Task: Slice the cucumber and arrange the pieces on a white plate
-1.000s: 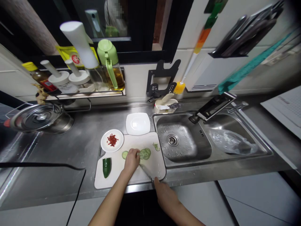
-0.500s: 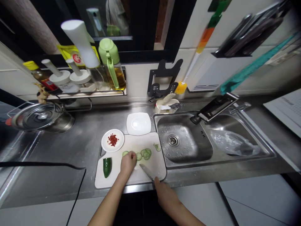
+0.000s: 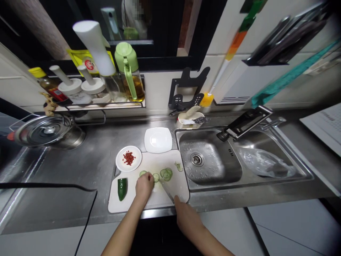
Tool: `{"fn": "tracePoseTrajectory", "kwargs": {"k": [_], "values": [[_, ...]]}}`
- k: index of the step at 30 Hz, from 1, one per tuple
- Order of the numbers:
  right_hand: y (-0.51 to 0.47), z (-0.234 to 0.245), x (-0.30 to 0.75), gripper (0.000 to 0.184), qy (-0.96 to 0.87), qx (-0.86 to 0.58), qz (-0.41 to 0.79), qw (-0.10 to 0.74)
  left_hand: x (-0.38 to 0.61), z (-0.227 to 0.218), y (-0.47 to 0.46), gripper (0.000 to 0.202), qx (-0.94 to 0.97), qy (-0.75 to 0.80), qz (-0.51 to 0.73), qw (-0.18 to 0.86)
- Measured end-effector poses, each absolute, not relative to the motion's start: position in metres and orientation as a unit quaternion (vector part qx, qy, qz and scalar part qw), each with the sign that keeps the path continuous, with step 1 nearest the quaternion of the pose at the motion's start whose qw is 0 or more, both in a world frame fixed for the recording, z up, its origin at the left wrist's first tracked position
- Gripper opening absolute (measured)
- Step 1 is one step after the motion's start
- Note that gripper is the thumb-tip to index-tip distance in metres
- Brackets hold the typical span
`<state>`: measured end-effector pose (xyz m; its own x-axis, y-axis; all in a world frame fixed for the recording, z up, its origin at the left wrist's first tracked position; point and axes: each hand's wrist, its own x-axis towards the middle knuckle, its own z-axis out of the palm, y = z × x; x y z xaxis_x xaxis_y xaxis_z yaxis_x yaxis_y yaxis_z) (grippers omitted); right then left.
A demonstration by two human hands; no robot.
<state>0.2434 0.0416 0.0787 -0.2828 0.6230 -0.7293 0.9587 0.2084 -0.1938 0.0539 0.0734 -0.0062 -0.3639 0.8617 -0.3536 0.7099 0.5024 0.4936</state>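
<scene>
A white cutting board (image 3: 160, 199) lies on the steel counter in front of me. My left hand (image 3: 144, 185) is curled over a cucumber piece, with slices showing at its left and right edges. A pile of cut cucumber slices (image 3: 166, 174) lies just right of it. My right hand (image 3: 183, 217) grips the handle of a knife (image 3: 167, 191) whose blade points up-left toward the left hand's fingers. A dark green cucumber end (image 3: 122, 188) lies at the board's left side.
A small round plate of chopped red chili (image 3: 128, 158) and a square white plate (image 3: 158, 139) sit behind the board. The sink (image 3: 210, 160) lies to the right, with a plastic bag (image 3: 263, 163) in its second basin. A pot lid (image 3: 44, 131) is at far left.
My left hand has slid left along the board, leaving another slice beside the pile. The knife has followed it left and forward.
</scene>
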Motion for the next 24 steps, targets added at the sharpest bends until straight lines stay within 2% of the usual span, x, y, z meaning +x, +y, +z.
{"fn": "tracePoseTrajectory", "kwargs": {"k": [24], "values": [[0.055,0.084,0.209,0.055,0.753,0.532,-0.3,0.246,0.052,-0.005,0.076,0.022,0.479,0.814,0.108,0.31]]}}
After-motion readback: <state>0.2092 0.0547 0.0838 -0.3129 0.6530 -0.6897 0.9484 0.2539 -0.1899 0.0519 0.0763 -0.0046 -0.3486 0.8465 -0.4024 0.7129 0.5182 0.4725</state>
